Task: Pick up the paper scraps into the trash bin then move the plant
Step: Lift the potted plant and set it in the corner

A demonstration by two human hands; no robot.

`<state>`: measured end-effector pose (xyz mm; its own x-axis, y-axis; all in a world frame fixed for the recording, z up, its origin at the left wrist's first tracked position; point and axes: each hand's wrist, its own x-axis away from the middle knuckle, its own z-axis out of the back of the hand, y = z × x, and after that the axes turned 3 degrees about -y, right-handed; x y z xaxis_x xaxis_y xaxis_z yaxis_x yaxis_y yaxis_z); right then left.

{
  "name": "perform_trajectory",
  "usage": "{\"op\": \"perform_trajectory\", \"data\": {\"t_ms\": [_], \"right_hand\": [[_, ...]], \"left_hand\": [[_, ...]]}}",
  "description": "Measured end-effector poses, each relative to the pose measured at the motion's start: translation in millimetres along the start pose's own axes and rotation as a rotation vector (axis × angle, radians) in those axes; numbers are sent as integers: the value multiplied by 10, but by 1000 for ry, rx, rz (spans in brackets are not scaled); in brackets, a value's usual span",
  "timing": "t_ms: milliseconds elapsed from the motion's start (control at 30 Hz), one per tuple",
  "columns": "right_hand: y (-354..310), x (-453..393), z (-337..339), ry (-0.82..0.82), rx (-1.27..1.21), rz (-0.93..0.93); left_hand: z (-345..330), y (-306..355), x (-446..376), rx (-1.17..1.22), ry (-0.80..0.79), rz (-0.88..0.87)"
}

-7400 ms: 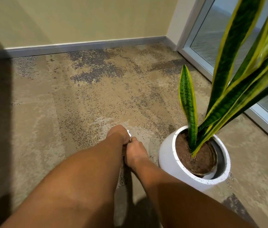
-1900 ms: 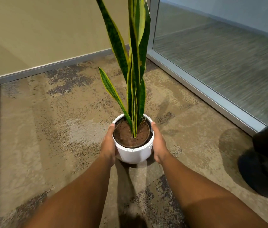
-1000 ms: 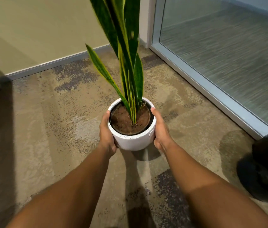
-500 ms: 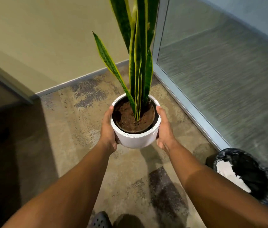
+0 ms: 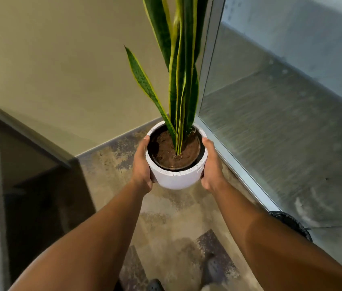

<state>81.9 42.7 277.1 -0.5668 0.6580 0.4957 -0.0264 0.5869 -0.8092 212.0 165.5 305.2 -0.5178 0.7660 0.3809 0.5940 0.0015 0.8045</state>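
Both hands, my left hand and right hand, grip the white pot of the snake plant above the carpet. At 4 o'clock stands the black trash bin, partly hidden.

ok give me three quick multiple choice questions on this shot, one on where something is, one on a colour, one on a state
1. Where is the bin?
A. left of the left arm
B. behind the right arm, by the glass wall
C. on the shelf

2. What colour is the pot?
A. white
B. black
C. red

3. How is the pot held?
A. left hand alone
B. standing on the floor, untouched
C. off the floor, one hand on each side

Answers:
1 B, its dark rim shows past the right forearm beside the glass.
2 A, its wall is white.
3 C, the left hand and the right hand grip opposite sides, floor far below.
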Motion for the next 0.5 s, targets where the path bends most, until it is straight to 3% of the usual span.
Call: {"op": "perform_trajectory", "data": {"t_ms": [500], "right_hand": [[-1287,-1030,-525,-50,-9,9]], "left_hand": [[-434,1115,-1077,-32,153,43]]}}
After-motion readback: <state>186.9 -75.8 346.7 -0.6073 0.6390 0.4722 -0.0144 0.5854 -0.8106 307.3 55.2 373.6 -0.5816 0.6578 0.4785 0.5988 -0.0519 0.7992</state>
